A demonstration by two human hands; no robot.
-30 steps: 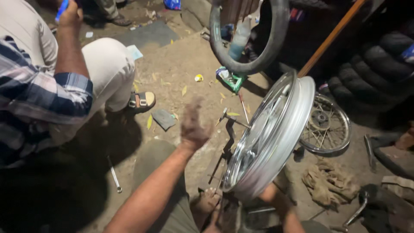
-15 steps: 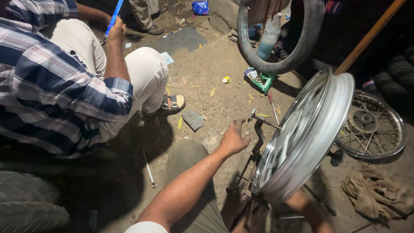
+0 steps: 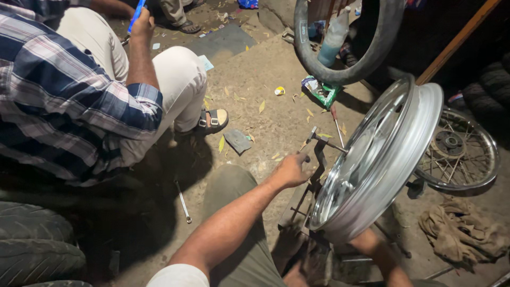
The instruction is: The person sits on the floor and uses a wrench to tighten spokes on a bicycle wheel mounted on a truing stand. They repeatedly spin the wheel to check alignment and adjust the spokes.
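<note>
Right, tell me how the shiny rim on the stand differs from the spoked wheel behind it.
The shiny rim stands nearly upright on the stand, while the spoked wheel lies low by the ground behind it. The shiny rim looks bright and polished; the spoked wheel looks duller, its spokes and hub in plain sight. The left hand is at the stand beside the shiny rim; no hand is near the spoked wheel. Both are round, bare metal wheels without tyres.

A crumpled green packet (image 3: 322,91) with a pale printed face is seen on the ground at upper centre, below the hanging tyre. A small white-and-yellow wrapper (image 3: 279,91) lies just to its left. A blue packet (image 3: 248,3) is cut off by the top edge. No signs or screens are shown.
</note>
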